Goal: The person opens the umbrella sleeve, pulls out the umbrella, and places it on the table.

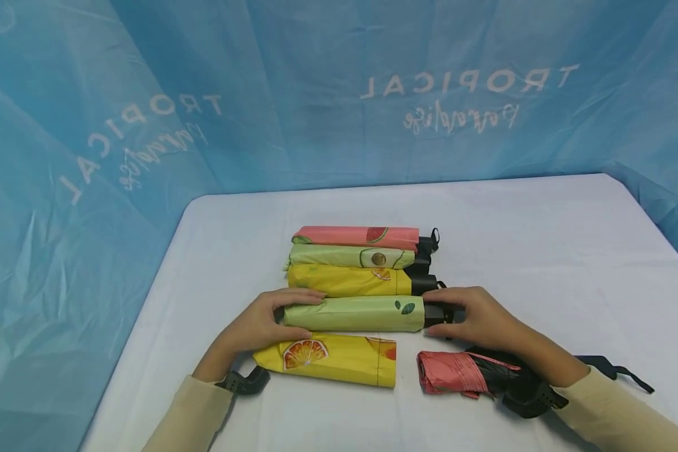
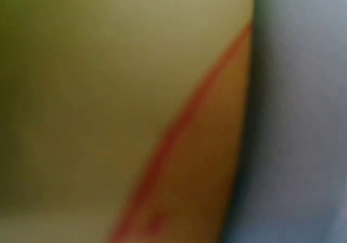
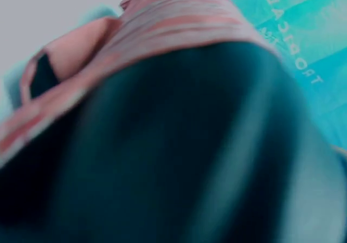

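- Blue curtain [image 1: 316, 150] printed with mirrored white lettering [image 1: 469, 81] hangs behind and to the side of your white surface [image 1: 542, 238].
- Your left hand [image 1: 260, 323] grips the left end of the leaf-print green umbrella [image 1: 350, 315], fingers over the far edge and thumb along the near edge.
- Your right hand [image 1: 474, 317] holds the same umbrella at its black handle [image 1: 434, 315], fingers and thumb curved round it from the right.
- That umbrella lies crosswise between your hands, nearest you in a stacked row on the surface.
- Just beyond it you have a yellow umbrella [image 1: 344, 280], then an avocado-print umbrella [image 1: 333, 256], then a pink umbrella [image 1: 344, 236] farthest away, all with their black ends to the right.
- Nearer to you lies a yellow cover [image 1: 350, 361] with an orange-slice print, close by your left thumb; your left wrist view shows only blurred yellow fabric with a red line.
- Below your right forearm rests a rolled pink-and-black umbrella [image 1: 452, 373], its folds filling much of your right wrist view.
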`<state>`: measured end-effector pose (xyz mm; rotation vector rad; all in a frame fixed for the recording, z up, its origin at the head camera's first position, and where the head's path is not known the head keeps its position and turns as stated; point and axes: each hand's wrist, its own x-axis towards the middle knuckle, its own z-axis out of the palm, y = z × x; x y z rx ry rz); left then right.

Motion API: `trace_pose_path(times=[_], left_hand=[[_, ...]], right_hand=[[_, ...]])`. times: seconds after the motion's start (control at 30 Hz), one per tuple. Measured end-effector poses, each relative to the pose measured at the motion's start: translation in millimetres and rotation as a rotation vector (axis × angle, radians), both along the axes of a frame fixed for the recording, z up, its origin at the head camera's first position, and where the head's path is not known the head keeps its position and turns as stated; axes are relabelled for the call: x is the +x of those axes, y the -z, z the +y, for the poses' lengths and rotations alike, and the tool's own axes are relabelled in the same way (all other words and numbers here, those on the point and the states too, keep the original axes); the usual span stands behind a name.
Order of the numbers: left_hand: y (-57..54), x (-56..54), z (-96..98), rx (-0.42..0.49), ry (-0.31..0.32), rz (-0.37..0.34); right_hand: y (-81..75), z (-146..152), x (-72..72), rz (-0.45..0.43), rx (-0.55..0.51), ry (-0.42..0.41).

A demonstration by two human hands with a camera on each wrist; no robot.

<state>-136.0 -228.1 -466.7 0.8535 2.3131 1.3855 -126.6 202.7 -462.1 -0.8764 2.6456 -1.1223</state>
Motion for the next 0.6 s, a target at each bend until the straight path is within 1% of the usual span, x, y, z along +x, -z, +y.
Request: trace_pose_path(times=[0.13,0.23,0.37,0.5,0.6], left_hand=[[-0.4,0.7,2.1,-0.023,-0.006,0.028],[-1.4,1.6,3.1,-0.047,-0.034,0.015],[-2.8,2.7,3.6,-0.066,-0.065,-0.015],[-4.1,3.3,4.1,-0.074,-0.074,-0.015],[-6.0,4.0,4.0,-0.067,-0.077,-0.018]], right_hand=[[2.1,-1.0,0.1,0.058,0.032,-0.022],[2.6,-2.1,-0.2,0.079,0.045,-0.033],[2.0,-3.9,0.4,0.081,0.054,-0.030],[1.1,-4.6,2.1,0.077,0.053,-0.014],[0.6,-4.3,3.0,0.063,0.032,-0.004]])
